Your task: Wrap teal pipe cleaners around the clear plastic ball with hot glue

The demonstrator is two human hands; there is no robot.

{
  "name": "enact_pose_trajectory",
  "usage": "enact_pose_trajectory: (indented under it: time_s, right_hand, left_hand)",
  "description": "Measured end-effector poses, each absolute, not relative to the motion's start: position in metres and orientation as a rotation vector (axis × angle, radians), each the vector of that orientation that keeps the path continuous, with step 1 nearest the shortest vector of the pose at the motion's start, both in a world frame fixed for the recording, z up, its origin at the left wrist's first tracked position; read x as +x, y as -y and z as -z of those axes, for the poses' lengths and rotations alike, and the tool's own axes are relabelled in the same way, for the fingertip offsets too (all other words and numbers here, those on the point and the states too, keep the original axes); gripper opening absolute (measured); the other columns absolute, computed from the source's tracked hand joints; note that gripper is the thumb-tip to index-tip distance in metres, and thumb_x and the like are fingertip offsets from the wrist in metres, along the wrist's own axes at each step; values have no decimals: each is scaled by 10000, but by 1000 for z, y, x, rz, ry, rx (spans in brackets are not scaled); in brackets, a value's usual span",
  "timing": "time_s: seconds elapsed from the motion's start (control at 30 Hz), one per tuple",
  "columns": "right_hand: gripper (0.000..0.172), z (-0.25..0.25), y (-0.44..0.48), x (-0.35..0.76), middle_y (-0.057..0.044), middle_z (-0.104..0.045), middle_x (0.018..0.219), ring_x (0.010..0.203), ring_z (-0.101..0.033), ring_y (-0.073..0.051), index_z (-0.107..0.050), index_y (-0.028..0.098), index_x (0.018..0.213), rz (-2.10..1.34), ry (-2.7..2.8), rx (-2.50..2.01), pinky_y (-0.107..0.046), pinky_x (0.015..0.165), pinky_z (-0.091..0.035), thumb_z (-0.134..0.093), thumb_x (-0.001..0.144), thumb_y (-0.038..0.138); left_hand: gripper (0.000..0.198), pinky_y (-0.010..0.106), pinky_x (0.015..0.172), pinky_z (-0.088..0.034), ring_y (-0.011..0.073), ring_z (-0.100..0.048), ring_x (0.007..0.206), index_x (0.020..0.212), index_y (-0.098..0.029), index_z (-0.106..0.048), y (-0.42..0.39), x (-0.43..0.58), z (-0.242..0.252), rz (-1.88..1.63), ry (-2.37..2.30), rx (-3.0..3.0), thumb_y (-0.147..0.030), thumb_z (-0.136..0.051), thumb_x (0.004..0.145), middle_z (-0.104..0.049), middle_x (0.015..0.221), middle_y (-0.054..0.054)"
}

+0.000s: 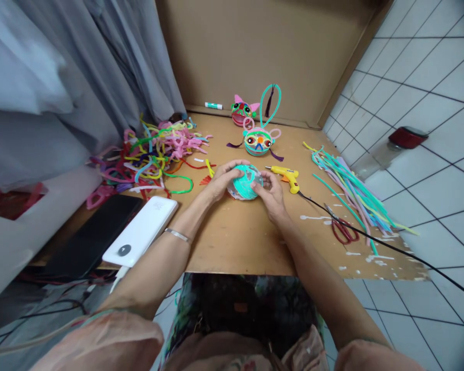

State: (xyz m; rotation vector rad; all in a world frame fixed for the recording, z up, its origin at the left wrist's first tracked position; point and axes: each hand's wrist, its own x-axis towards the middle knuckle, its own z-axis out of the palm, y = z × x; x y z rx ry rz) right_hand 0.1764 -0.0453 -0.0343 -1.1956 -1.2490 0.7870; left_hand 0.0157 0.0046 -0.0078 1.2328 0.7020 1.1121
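Observation:
A round ball (pixel 246 186), partly covered in turquoise strands with a clear-looking part at its upper right, is held just above or on the table between both hands. My left hand (pixel 225 179) curves round its left side, thumb on the top face. On the right side, my right hand (pixel 269 195) grips it with thumb and fingers. Beyond the ball stands a finished-looking animal-head ornament (pixel 257 141) with pink loop ears, a turquoise hanging loop and purple tassels. Right of my right hand lies a yellow hot glue gun (pixel 288 176).
Tangled pipe cleaners (pixel 166 149) heap at the left; straight pipe cleaners (pixel 351 188) and red-handled scissors (pixel 344 231) lie right. A white power bank (pixel 141 232) and black phone-like slab (pixel 96 237) sit front left. A second ornament (pixel 241 112) and glue stick (pixel 213 105) stand behind. A black cord (pixel 390 247) crosses the right side.

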Motion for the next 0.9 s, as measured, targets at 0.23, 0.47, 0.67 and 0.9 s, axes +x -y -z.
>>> enact_pose_trajectory:
  time_s: [0.23,0.47,0.67,0.9]
  right_hand:
    - [584,35,46,178,-70,-668,1088,989,-623,-231,-574,239,1074,-802,1238,-1176,-401,878,-535,-766,642,583]
    - [619,38,47,175,-81,-660,1094,999,-627,-233,-556,236,1157,-708,1284,-1163,-401,845,-556,-755,685,585]
    - [557,45,47,175,-95,-604,1203,994,-620,-212,-574,248,1199,-606,1367,-1205,-368,817,-562,-676,779,600]
    - [588,45,50,175,-92,-558,1209,953,-600,-202,-577,260,1209,-549,1414,-1197,-359,797,-552,-727,744,587]
  left_hand:
    - [475,280,775,-493,165,-625,778,1000,-138,-699,-6,15,7,-1097,-664,1199,-305,-705,555,-730,902,31]
    - [461,279,758,-492,159,-613,757,987,-151,-697,-2,15,5,-1113,-703,1212,-307,-709,553,-718,874,17]
    - [433,281,766,-490,172,-613,791,956,-155,-694,-4,15,6,-1151,-734,1241,-303,-670,550,-717,885,20]
    - [427,276,761,-487,170,-611,795,965,-155,-692,-5,14,8,-1165,-738,1294,-315,-681,568,-724,902,25]
